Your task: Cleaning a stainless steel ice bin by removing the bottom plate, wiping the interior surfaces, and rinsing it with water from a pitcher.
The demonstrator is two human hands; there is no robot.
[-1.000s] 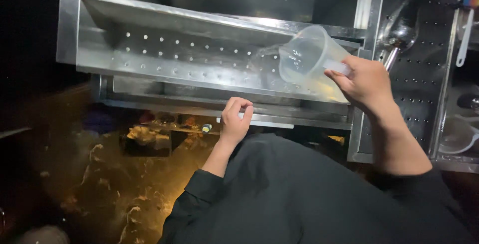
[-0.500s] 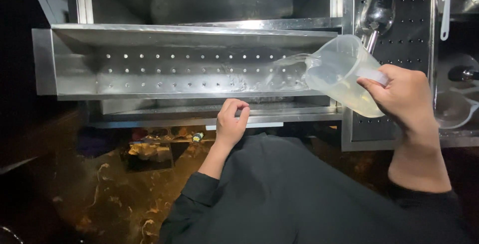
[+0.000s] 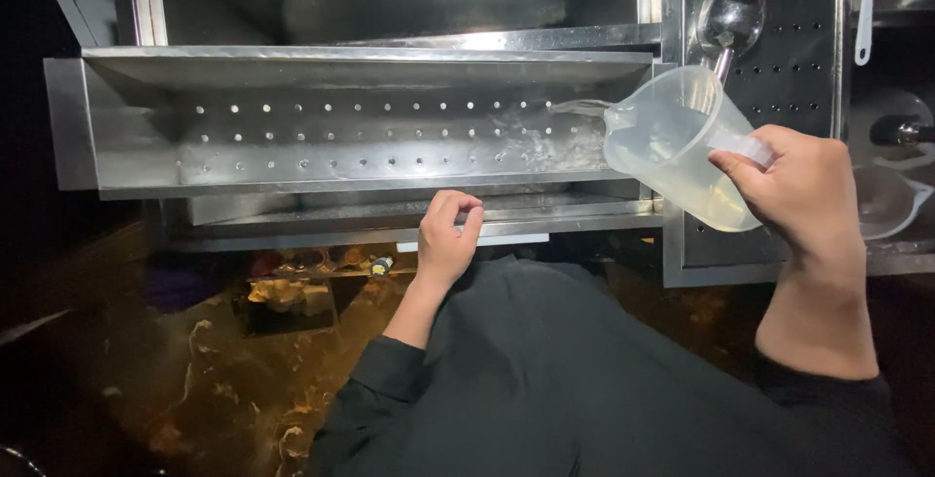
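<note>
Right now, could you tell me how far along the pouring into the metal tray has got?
Partly done: water already lies splashed over the right end of the perforated metal tray. In hand: the right hand tilts the clear plastic jug, a thin stream leaving its spout, while the left hand rests on the ledge below. Left: some liquid remains in the jug, and the tray's left part looks dry.

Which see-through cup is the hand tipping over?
The clear plastic measuring jug in the right hand, tilted and spilling water into the perforated steel trough. The other clear cup sits untouched, farther right.
</note>
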